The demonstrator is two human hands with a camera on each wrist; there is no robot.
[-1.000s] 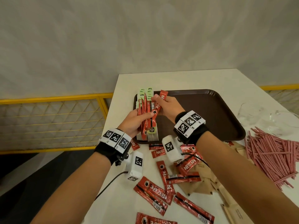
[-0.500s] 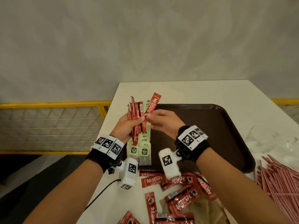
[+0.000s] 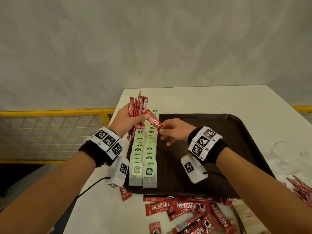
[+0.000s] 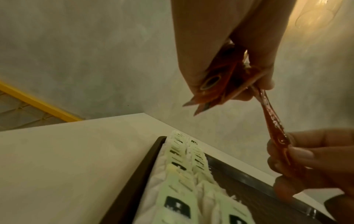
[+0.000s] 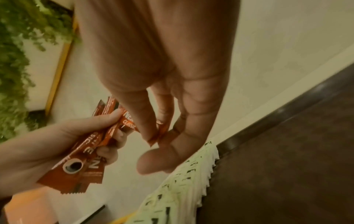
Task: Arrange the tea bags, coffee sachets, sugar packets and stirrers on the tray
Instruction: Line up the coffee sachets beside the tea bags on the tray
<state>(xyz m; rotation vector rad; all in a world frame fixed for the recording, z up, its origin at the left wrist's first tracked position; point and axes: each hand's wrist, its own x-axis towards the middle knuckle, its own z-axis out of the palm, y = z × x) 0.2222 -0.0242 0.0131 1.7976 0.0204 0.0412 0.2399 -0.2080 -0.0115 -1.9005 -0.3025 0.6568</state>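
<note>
Two rows of green-tagged tea bags (image 3: 143,154) (image 4: 184,178) (image 5: 182,189) lie along the left side of the dark brown tray (image 3: 211,159). My left hand (image 3: 125,121) grips a bundle of red coffee sachets (image 3: 137,107) (image 4: 214,84) (image 5: 90,151) above the tray's far left corner. My right hand (image 3: 172,130) pinches the near end of one coffee sachet (image 3: 154,121) (image 4: 275,124) (image 5: 132,122), whose far end still touches the left thumb. More red sachets (image 3: 185,210) lie loose on the white table (image 3: 202,102) in front of the tray.
Pink stirrers (image 3: 302,188) are heaped at the right edge of the table, and brown packets (image 3: 246,215) lie near them. Clear glassware (image 3: 287,159) stands right of the tray. A yellow railing (image 3: 50,114) runs left of the table.
Both hands rose from the tea-bag rows with the sachet bundle. The right hand shifted from the bundle's top to one sachet, drawing it sideways out to the right.
</note>
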